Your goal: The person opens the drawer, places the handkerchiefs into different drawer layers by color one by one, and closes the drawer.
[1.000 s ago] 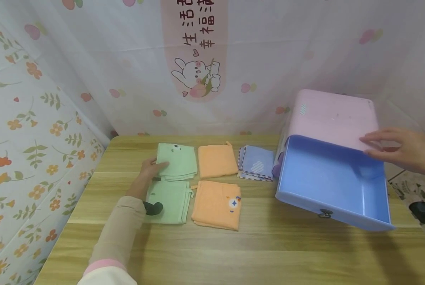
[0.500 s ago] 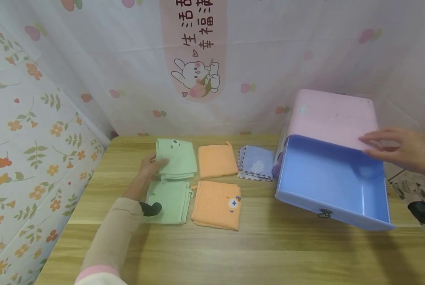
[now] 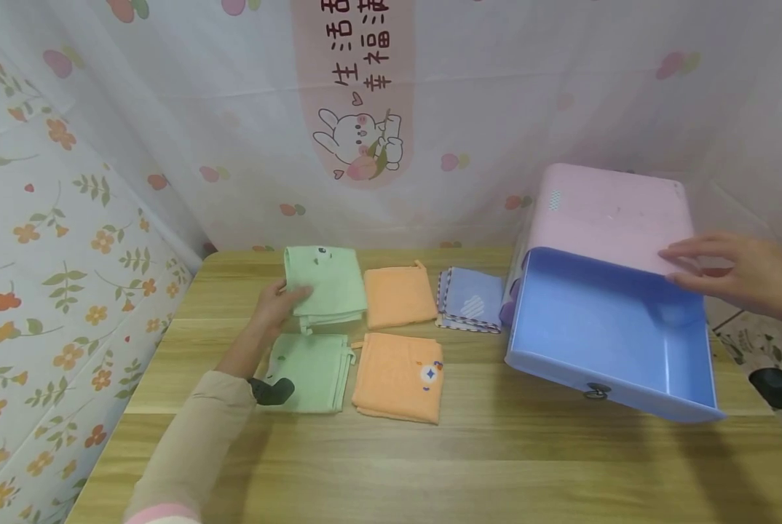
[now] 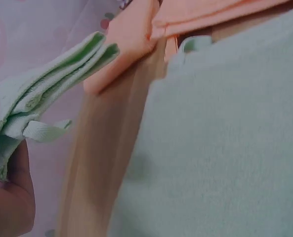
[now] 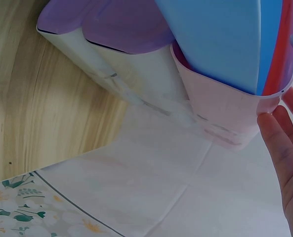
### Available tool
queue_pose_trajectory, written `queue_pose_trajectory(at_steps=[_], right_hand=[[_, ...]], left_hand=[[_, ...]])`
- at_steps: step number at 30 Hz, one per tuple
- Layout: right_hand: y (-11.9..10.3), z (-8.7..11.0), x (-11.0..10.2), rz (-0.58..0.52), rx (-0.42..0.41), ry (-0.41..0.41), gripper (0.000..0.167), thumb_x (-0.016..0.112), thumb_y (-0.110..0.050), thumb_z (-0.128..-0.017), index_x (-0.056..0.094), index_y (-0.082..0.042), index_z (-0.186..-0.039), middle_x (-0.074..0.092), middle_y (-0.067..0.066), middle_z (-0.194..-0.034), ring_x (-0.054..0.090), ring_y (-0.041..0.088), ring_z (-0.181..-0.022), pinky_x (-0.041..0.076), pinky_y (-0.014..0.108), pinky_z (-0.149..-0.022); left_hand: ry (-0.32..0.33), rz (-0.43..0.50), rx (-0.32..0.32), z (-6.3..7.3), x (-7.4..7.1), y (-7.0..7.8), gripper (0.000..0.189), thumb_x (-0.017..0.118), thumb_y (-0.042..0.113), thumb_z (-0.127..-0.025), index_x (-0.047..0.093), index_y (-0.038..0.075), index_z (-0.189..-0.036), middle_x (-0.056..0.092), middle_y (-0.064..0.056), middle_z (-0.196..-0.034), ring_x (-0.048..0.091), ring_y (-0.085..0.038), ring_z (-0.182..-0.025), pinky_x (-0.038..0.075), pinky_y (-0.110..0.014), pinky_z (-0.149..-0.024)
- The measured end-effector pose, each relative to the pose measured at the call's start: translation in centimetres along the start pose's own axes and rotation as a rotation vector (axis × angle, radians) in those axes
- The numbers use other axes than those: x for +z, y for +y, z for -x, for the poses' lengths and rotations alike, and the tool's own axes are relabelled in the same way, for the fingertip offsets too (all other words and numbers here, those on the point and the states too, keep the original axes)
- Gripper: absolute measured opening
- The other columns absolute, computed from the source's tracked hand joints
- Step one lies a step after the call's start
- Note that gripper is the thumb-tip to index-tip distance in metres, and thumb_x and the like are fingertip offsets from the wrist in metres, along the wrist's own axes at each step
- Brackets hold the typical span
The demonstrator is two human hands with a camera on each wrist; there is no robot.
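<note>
My left hand (image 3: pixel 274 307) pinches the left side of a folded green towel (image 3: pixel 328 284), thumb on top and fingers beneath. In the left wrist view this towel's layered edges (image 4: pixel 57 74) stand raised over the table. A second folded green towel (image 3: pixel 315 375) lies nearer, partly under my left wrist in the head view. My right hand (image 3: pixel 745 273) rests with fairly straight fingers at the right front edge of the pink cabinet top (image 3: pixel 614 211). Below that top, a blue drawer (image 3: pixel 601 335) is pulled out, its bottom bare.
Two folded orange towels (image 3: pixel 400 295) lie right of the green ones, one behind the other. A folded blue cloth with a checked border (image 3: pixel 472 298) sits beside the cabinet. Purple drawers (image 5: pixel 126 29) show lower in the cabinet. A printed curtain (image 3: pixel 496 109) hangs behind the table.
My left hand has lifted the far green towel, its back edge rising and tilting up from the table. My right hand has stayed at the cabinet.
</note>
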State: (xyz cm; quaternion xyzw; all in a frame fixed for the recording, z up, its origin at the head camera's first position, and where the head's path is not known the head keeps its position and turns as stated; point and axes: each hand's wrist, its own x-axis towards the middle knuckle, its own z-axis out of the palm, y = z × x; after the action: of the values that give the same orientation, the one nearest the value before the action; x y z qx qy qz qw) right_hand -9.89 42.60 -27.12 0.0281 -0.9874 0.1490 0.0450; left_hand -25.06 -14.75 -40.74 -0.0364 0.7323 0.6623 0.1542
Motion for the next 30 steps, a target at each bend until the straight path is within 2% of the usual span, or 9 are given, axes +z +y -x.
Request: queue_pose_trajectory(at_steps=[8, 13, 21, 30], right_hand=[[0.4, 0.0, 0.1, -0.001, -0.001, 0.006, 0.041, 0.065, -0.021, -0.081, 0.056, 0.005, -0.111, 0.045, 0.028, -0.116, 0.038, 0.049, -0.102, 0.033, 0.067, -0.072], [0.3, 0.0, 0.0, 0.002, 0.011, -0.001, 0.042, 0.065, -0.023, -0.081, 0.056, 0.004, -0.112, 0.044, 0.027, -0.117, 0.038, 0.049, -0.102, 0.032, 0.068, -0.072], [0.2, -0.1, -0.2, 0.016, -0.016, 0.016, 0.041, 0.068, -0.019, -0.079, 0.057, 0.005, -0.109, 0.047, 0.028, -0.113, 0.040, 0.047, -0.100, 0.035, 0.066, -0.071], [0.0, -0.1, -0.2, 0.026, -0.019, 0.015, 0.041, 0.067, -0.019, -0.079, 0.057, 0.005, -0.110, 0.046, 0.029, -0.114, 0.040, 0.048, -0.100, 0.035, 0.066, -0.072]], left_hand=[[-0.105, 0.102, 0.065, 1.0, 1.9, 1.6, 0.052, 0.056, 0.008, -0.086, 0.035, 0.002, -0.133, 0.055, -0.002, -0.101, 0.059, -0.011, -0.083, 0.050, -0.024, -0.073], [-0.172, 0.160, 0.112, 1.8, 3.6, 3.0, 0.048, 0.054, 0.003, -0.086, 0.036, -0.003, -0.130, 0.058, 0.001, -0.094, 0.059, -0.012, -0.081, 0.050, -0.024, -0.071], [-0.293, 0.252, 0.135, 3.7, 7.1, 5.1, 0.043, 0.051, -0.002, -0.085, 0.038, -0.004, -0.126, 0.058, -0.004, -0.097, 0.059, -0.015, -0.083, 0.050, -0.027, -0.073], [-0.394, 0.270, 0.159, 5.6, 10.5, 7.1, 0.041, 0.050, -0.002, -0.084, 0.040, -0.006, -0.124, 0.057, -0.005, -0.096, 0.059, -0.015, -0.081, 0.050, -0.026, -0.072]])
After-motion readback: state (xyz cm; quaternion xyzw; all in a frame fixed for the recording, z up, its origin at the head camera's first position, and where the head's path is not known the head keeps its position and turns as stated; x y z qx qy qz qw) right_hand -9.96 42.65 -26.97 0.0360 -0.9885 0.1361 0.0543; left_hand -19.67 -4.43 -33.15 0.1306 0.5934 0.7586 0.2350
